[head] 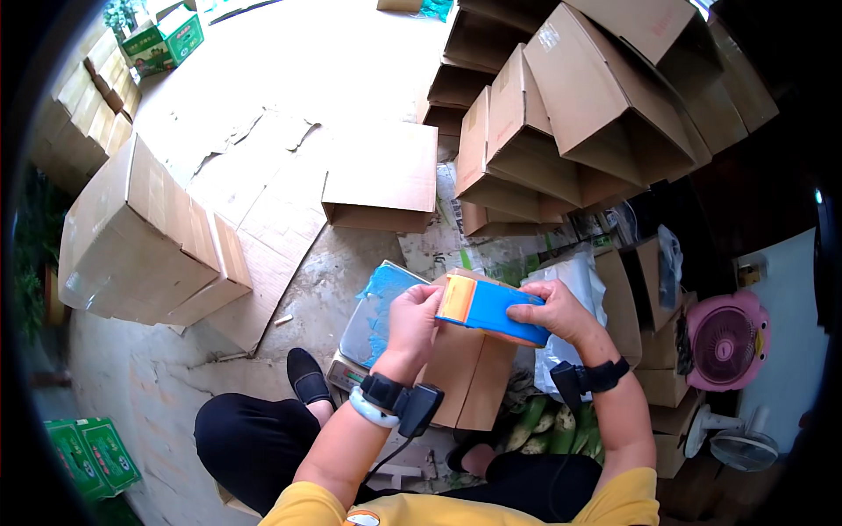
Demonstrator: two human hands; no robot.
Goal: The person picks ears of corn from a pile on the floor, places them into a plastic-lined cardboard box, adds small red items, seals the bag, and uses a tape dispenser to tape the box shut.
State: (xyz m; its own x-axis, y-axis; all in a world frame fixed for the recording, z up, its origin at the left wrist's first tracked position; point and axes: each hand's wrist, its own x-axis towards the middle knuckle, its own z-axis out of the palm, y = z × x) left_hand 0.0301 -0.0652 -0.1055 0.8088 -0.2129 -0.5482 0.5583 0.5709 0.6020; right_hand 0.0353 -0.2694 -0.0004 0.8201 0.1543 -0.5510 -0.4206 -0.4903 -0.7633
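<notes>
A blue hand-held tape dispenser (490, 309) with an orange front end is held above a closed cardboard box (466, 378). My right hand (559, 312) grips its rear part, the thumb lying along the blue side. With fingertips pinched together, my left hand (414, 322) touches the orange end; whether a strip of tape is between them is too small to tell. Left of the box is a weighing scale (352, 352), its metal platform partly covered by torn blue film. White plastic bags (572, 283) lie beyond my right hand.
Open cardboard cartons (585, 92) are stacked at the upper right. One carton (385, 167) stands ahead, and a tall taped carton (151, 243) stands left on flattened cardboard. Long green vegetables (559, 424) lie by my right leg. A pink fan (723, 348) is at far right.
</notes>
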